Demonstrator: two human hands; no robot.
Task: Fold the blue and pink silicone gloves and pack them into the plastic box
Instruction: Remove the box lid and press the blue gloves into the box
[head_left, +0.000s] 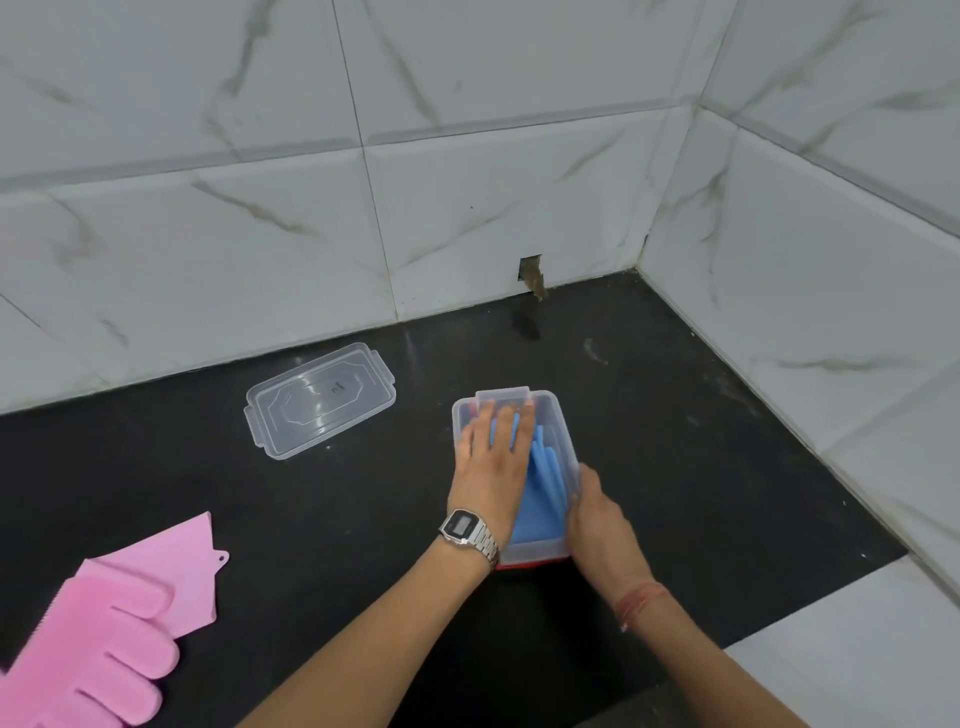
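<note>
- Black countertop (332, 519) tucked into a corner of white marbled wall tiles, that's the setting, and pretty much everything is laid out on it.
- Nearest, bottom left, the pink glove (111, 623) is lying flat and unfolded, fingers pointed toward the camera; its lower edge is cut off by the frame. It sits well apart from the box, on the left hand's side, so that hand is judged the nearer one for fetching it.
- The right hand (597, 519) is curled round the near-right wall of the plastic box (563, 441), steadying it.
- The left hand (493, 457), a watch (467, 530) on its wrist, is pressed flat, fingers straight and spread, on the blue glove (540, 499) inside the box.
- The box's long axis runs away from the camera, and the folded blue glove is laid along it. How neatly it's folded can't be made out, since it's half hidden under the palm.
- Farther back left, the clear lid (319, 402) is lying apart from the box.
</note>
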